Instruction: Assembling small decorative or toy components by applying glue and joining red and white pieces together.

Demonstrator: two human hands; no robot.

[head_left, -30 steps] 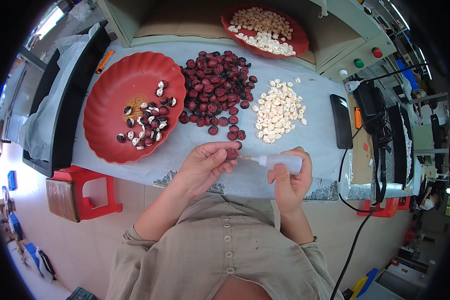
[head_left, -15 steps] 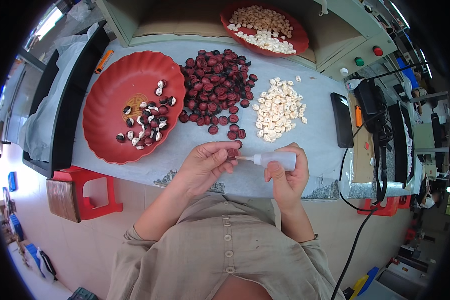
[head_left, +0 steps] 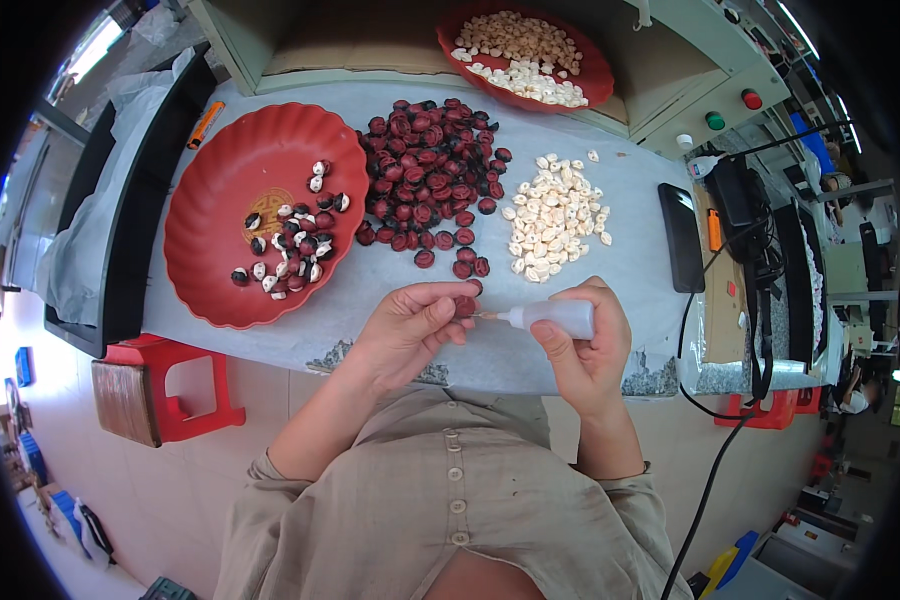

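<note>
Between the fingertips of my left hand point(head_left: 402, 335) is a small round dark red shell piece point(head_left: 464, 306). My right hand point(head_left: 598, 352) grips a translucent white squeeze bottle point(head_left: 568, 318), laid nearly level. The bottle's thin nozzle points left and reaches the red piece, or very close to it; exact contact is too small to tell. Just beyond my hands lies a heap of dark red and black shell pieces point(head_left: 432, 165). To its right is a pile of cream-white kernel-like pieces point(head_left: 552, 222).
A scalloped red plate point(head_left: 210, 215) on the left holds several red-and-white pieces. Another red plate point(head_left: 598, 85) with pale pieces sits inside the open cabinet point(head_left: 360, 78). A black phone point(head_left: 682, 240) and cables lie right; a black tray point(head_left: 135, 220) and orange marker point(head_left: 206, 124) left.
My right hand and forearm have shifted slightly right, drawing the bottle back a little from the red piece. My left hand stays nearly still with the piece.
</note>
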